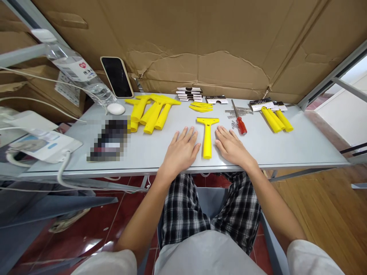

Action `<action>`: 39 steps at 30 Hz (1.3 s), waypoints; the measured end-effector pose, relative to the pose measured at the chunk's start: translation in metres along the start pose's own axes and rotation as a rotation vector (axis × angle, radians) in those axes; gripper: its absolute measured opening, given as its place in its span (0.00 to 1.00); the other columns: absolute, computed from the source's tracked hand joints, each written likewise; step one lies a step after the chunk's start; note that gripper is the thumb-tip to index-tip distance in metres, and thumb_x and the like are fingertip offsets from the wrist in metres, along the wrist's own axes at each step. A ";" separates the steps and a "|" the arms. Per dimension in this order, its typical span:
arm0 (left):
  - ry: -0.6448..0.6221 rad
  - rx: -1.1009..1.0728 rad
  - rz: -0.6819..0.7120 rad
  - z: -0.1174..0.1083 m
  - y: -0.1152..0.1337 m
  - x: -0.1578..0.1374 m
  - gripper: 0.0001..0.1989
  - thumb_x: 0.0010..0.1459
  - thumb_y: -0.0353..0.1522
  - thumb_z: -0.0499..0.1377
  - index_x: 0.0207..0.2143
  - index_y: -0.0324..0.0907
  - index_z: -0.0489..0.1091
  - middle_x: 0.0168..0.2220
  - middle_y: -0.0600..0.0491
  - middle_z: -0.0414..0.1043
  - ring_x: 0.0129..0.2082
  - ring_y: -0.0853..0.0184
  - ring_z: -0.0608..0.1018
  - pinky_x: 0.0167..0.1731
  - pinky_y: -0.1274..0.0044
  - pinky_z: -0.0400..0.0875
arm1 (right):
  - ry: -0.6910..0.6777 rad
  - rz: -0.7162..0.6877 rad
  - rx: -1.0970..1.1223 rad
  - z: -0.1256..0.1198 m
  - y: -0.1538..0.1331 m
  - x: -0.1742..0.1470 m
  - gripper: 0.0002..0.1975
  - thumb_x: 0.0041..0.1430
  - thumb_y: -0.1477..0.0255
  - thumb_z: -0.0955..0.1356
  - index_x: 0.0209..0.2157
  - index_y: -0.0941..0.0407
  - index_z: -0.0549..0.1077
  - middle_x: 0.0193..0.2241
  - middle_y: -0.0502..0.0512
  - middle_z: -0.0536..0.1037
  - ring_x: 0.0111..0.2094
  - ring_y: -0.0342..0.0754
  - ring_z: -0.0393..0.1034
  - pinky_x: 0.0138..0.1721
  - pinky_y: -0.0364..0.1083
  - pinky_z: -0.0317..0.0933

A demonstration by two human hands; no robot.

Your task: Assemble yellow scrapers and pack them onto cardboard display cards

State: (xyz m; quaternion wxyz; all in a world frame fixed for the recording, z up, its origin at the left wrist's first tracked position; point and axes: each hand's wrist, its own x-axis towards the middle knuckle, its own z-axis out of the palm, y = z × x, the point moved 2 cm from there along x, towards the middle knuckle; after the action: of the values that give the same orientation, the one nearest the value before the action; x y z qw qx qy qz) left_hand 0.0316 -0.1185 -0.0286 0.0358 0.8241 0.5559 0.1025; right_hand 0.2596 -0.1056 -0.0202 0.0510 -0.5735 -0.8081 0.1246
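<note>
Several yellow T-shaped plastic handles [153, 116] lie heaped at left on the pale grey table [309, 141]. The bare left hand [182, 149] rests palm-down, opened flat, fingers slightly parted, with nothing seen in its hold. To its right, just beside the thumb, lies the single yellow T-shaped plastic piece [207, 141]: its long axis runs near to far, crossbar at the far end, stem between both thumbs. The bare right hand [231, 145], likewise flat and without visible grasp, lies to the right of the stem; neither hand is clearly nearer. Farther right come a red-handled metal screwdriver [241, 124] and yellow plastic handles [272, 120] partly covered by black-and-white cards [261, 104].
</note>
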 end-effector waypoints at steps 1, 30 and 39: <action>0.003 0.002 0.001 0.000 0.000 0.000 0.34 0.83 0.39 0.43 0.81 0.33 0.62 0.85 0.40 0.56 0.85 0.43 0.59 0.83 0.47 0.54 | 0.031 0.023 0.030 -0.003 -0.007 0.000 0.38 0.82 0.56 0.51 0.82 0.58 0.62 0.82 0.58 0.50 0.88 0.55 0.44 0.92 0.67 0.41; 0.272 -0.239 0.249 0.004 -0.012 -0.005 0.33 0.77 0.35 0.60 0.81 0.54 0.65 0.83 0.40 0.59 0.80 0.42 0.68 0.76 0.45 0.68 | -0.006 0.205 1.159 -0.004 -0.024 0.002 0.38 0.63 0.61 0.75 0.72 0.53 0.69 0.61 0.59 0.76 0.37 0.35 0.77 0.35 0.41 0.80; 0.166 -0.242 0.394 0.007 -0.012 -0.003 0.28 0.77 0.29 0.54 0.74 0.50 0.75 0.82 0.42 0.63 0.81 0.47 0.69 0.76 0.47 0.69 | -0.057 0.161 1.210 0.008 -0.025 -0.003 0.38 0.63 0.63 0.75 0.72 0.58 0.68 0.50 0.59 0.82 0.42 0.40 0.82 0.39 0.43 0.83</action>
State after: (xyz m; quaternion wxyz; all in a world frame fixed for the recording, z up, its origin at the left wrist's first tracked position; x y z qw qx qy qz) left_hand 0.0206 -0.1164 -0.0377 0.0676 0.8951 0.3692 0.2407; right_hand 0.2354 -0.1172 -0.0216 0.3365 -0.4984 -0.5489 0.5805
